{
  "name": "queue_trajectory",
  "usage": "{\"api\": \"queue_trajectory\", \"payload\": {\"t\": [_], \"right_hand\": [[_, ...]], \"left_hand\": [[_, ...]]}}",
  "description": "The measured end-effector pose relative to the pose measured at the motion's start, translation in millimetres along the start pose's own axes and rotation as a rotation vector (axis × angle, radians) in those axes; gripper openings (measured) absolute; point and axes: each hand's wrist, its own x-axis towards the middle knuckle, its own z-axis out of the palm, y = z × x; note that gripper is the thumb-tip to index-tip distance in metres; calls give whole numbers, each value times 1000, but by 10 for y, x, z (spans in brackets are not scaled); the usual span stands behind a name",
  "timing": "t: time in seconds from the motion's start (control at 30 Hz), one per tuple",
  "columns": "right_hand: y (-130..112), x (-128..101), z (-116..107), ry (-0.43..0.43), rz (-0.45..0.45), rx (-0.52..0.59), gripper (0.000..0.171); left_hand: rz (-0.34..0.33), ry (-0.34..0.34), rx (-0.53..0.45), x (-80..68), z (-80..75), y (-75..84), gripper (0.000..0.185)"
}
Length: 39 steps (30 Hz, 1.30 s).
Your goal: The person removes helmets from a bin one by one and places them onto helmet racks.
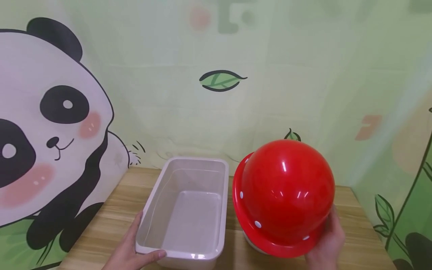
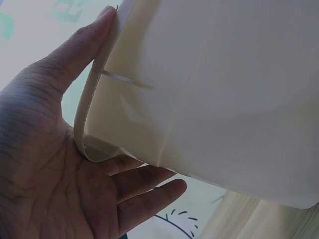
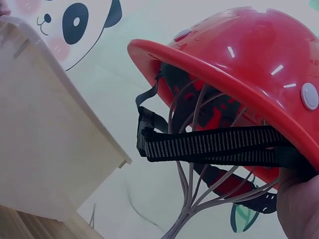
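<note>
Helmet [image 1: 285, 191] in R hand [image 1: 325, 240], beside bin [image 1: 189, 210]

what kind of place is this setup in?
Probably a staged indoor corner, perhaps a playroom-style booth: a cartoon panda mural with leaves covers the walls, and a small wooden table holds a white plastic bin. A red hard hat is held over it.

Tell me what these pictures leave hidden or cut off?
- Right hand: in the head view the red helmet covers most of its fingers.
- Left hand: wrist cut off by the bottom edge; the white bin hides the fingertips.
- Bin's inside: unseen in both wrist views.
- Helmet's black strap: its end runs off-frame.
</note>
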Motion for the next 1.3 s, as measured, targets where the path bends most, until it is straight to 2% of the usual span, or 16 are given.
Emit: {"api": "queue_trajectory", "payload": {"t": [0.2, 0.43, 0.63, 0.77, 0.9, 1.0, 1.3], "right_hand": [[6, -34, 25, 70, 2, -144, 47], [16, -51, -1, 35, -1, -129, 45], [14, -68, 37, 48, -5, -162, 45], [13, -88, 118, 58, -48, -199, 43], [21, -93, 209, 64, -121, -315, 44], [33, -91, 226, 74, -136, -368, 45], [60, -89, 146, 80, -120, -300, 45]], "left_hand": [[-15, -7, -5, 8, -7, -11, 117], [-24, -17, -25, 13, -10, -11, 117], [-11, -3, -5, 9, -3, 0, 117], [-12, -12, -23, 11, -4, 10, 117], [-34, -14, -35, 9, -12, 20, 116], [-53, -10, -37, 10, -10, 23, 115], [-17, -4, -15, 14, 11, 4, 117]]}}
